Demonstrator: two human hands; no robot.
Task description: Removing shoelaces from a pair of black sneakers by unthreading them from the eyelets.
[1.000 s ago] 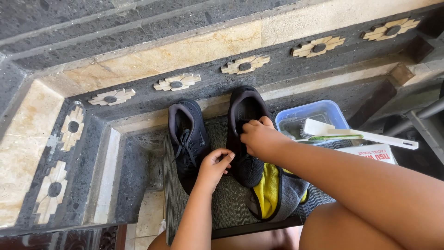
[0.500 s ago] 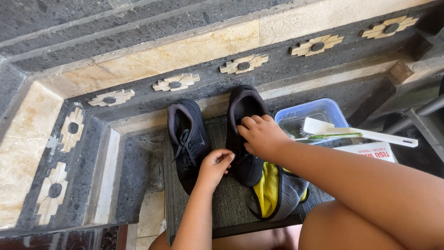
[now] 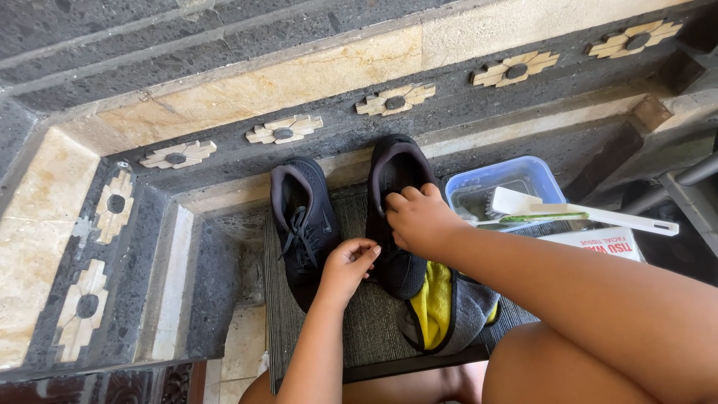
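Observation:
Two black shoes stand side by side on a dark grey mat (image 3: 374,322). My right hand (image 3: 419,218) grips the tongue area of the right shoe (image 3: 396,168), fingers curled into its opening. My left hand (image 3: 348,263) is curled beside that same shoe, between the two shoes, fingers pinched at its lace area; whether a lace is in them I cannot tell. The left shoe (image 3: 303,217) lies untouched, its laces loose. A yellow and grey cloth (image 3: 445,310) lies under the right shoe's toe.
A clear blue-tinted plastic tub (image 3: 523,176) sits right of the shoes, with a white brush (image 3: 568,213) resting across it. A white tissue box (image 3: 598,241) lies beside it. Stone steps with flower inlays (image 3: 284,129) rise behind. My bare knee (image 3: 553,366) is at lower right.
My right hand has shifted slightly along the right shoe's opening. My left hand stays curled at the shoe's side. The shoes have not moved.

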